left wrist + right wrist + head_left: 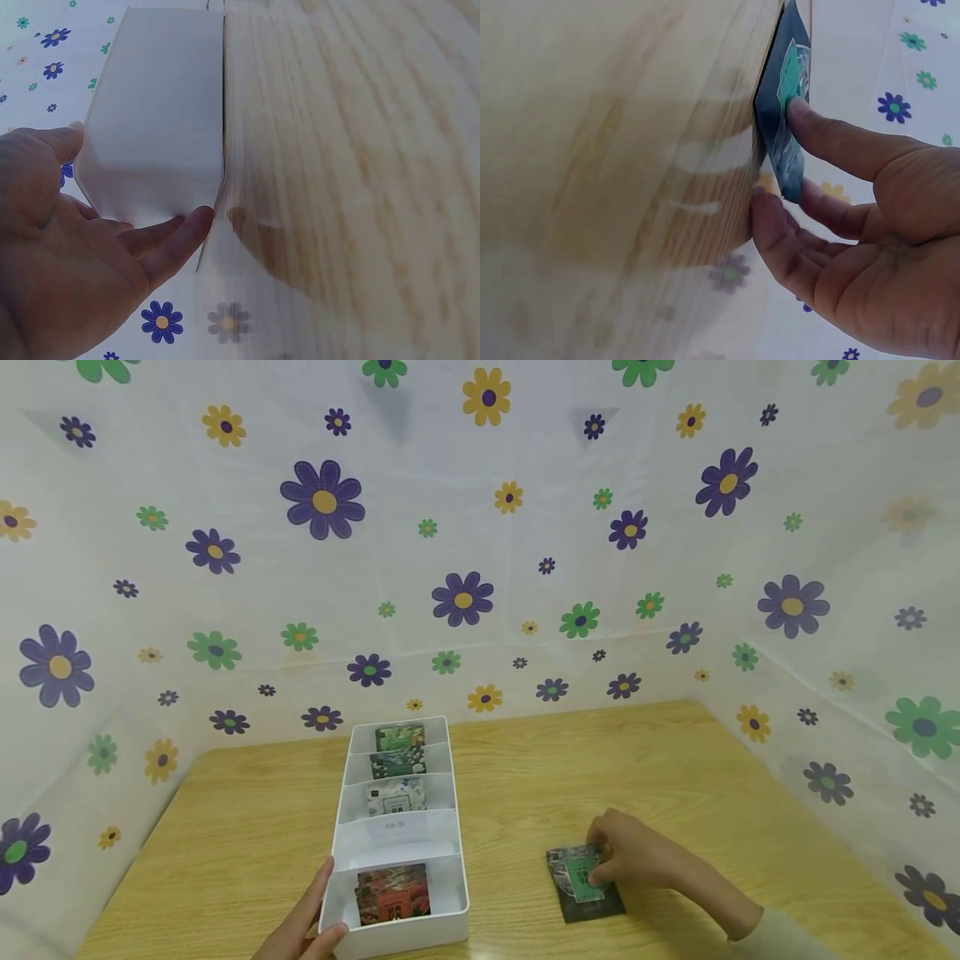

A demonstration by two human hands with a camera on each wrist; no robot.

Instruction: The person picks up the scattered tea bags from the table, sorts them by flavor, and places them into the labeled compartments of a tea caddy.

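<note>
A white divided box (pixel 408 937) stands on the table with its compartments in a row running away from me. My left hand (pixel 300 922) holds its near left corner, thumb at the front and a finger along the side; the left wrist view shows that hand (pixel 97 255) spanning the box's plain white end (pixel 157 97). To the right of the box lies a dark tea sachet (pixel 573 906) with a green label. My right hand (pixel 633 852) pinches its right edge. In the right wrist view the thumb (pixel 832 139) presses the sachet's face while fingertips sit at its edge.
Red-labelled sachets (pixel 392 897) fill the nearest compartment. Behind it comes a bare compartment (pixel 396 843) with small writing on its divider, then white (pixel 396 795), dark green (pixel 397 762) and light green sachets (pixel 400 737). Flower-printed white sheets (pixel 405 552) enclose the wooden table (pixel 585 760).
</note>
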